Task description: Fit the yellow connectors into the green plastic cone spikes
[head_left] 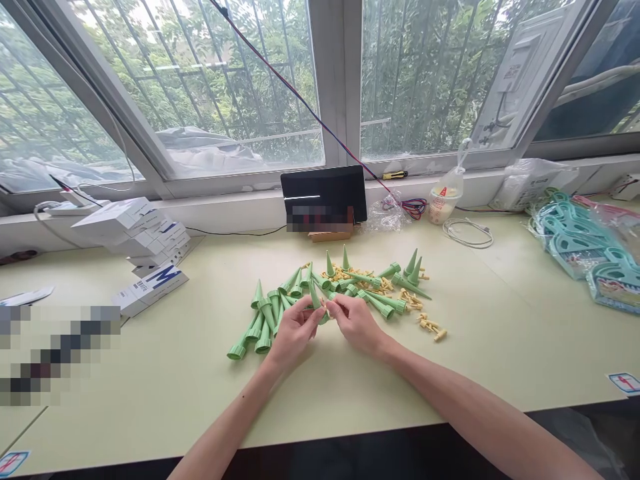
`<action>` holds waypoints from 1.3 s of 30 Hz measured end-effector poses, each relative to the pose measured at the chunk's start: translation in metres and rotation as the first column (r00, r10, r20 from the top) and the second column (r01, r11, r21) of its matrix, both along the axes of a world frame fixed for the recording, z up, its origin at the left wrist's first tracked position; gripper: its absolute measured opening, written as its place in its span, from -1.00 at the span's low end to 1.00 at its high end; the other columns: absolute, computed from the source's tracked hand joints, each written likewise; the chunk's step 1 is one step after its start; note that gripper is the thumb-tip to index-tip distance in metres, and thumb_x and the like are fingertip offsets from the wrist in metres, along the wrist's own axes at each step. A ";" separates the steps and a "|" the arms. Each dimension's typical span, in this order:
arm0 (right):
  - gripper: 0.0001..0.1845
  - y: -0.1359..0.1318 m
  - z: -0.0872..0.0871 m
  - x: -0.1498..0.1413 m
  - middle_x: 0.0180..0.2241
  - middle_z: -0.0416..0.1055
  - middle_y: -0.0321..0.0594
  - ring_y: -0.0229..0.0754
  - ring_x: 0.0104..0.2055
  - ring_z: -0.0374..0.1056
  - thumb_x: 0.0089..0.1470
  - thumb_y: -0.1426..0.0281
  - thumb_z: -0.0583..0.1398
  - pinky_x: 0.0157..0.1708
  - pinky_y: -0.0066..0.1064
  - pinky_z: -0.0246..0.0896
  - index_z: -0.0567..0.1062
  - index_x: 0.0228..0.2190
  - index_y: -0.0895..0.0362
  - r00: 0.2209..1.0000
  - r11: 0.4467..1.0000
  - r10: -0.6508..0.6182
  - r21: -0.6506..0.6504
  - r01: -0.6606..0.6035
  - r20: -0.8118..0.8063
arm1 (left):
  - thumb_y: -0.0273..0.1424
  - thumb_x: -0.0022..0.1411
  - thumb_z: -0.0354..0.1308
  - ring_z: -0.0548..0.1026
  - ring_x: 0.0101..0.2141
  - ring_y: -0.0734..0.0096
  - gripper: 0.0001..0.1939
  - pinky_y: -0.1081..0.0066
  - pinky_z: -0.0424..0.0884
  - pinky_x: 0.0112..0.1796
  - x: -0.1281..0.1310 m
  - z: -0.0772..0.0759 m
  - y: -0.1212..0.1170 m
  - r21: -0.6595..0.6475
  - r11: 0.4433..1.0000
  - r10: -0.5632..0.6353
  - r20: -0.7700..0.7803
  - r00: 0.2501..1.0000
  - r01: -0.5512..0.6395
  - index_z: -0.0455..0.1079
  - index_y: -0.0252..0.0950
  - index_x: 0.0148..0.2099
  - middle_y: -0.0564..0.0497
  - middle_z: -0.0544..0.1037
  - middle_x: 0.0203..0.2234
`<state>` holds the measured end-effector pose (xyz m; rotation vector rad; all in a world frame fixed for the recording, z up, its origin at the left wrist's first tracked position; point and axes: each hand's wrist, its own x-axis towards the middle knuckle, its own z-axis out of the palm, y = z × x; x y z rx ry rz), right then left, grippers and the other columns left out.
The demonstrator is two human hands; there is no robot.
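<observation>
My left hand [299, 327] is closed around a green plastic watering spike [314, 293], its pointed end up and its wide end down. My right hand [356, 321] pinches at the spike's side, close to the left fingertips. A bit of pale yellow shows between the hands, but the right fingers mostly hide what they grip. Beyond both hands lies a loose pile of green spikes [269, 310], some standing on their caps. Small yellow plastic valves [385, 283] are scattered among them, and a few more yellow valves [433, 327] lie to the right.
A dark tablet screen [324, 193] leans at the windowsill. White boxes [130, 230] are stacked at left. Toward the back right stand a bagged cup [444, 200], a coiled white cable [467, 233] and wrapped teal dustpan sets [575, 240]. The table's front edge runs below my forearms.
</observation>
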<state>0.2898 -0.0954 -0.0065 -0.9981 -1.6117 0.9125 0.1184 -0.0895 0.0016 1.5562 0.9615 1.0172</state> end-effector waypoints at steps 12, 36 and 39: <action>-0.51 0.002 0.005 0.001 -0.73 0.04 -0.45 -0.35 -0.68 -0.06 0.22 0.10 0.11 -0.64 -0.44 -0.13 0.20 -0.64 0.08 0.976 0.932 0.074 -0.335 -0.141 -0.204 | -0.23 0.32 0.16 0.35 -0.45 0.47 -0.78 0.48 0.34 -0.50 0.004 0.001 -0.001 0.286 0.957 0.109 -0.213 0.971 -0.044 0.44 -0.27 -0.31 -0.01 0.41 -0.35; -0.75 -0.003 -0.001 -0.002 -0.39 0.41 -0.22 -0.23 -0.43 0.24 0.30 0.23 0.14 -0.41 -0.40 0.14 0.50 -0.31 0.12 0.995 0.982 -0.103 0.162 0.101 -0.001 | -0.05 0.24 0.22 0.17 -0.70 0.67 -0.57 0.60 0.09 -0.72 0.007 0.010 -0.001 -0.181 0.981 0.090 0.102 0.991 -0.071 0.31 -0.31 -0.42 0.20 0.09 -0.62; -0.75 -0.003 0.000 -0.001 -0.43 0.40 -0.24 -0.23 -0.44 0.23 0.29 0.25 0.15 -0.42 -0.40 0.12 0.48 -0.36 0.12 0.996 0.984 -0.087 0.154 0.089 -0.019 | -0.05 0.24 0.22 0.19 -0.69 0.67 -0.57 0.59 0.11 -0.71 0.007 0.011 -0.002 -0.170 0.982 0.090 0.067 0.994 -0.077 0.31 -0.31 -0.42 0.19 0.10 -0.59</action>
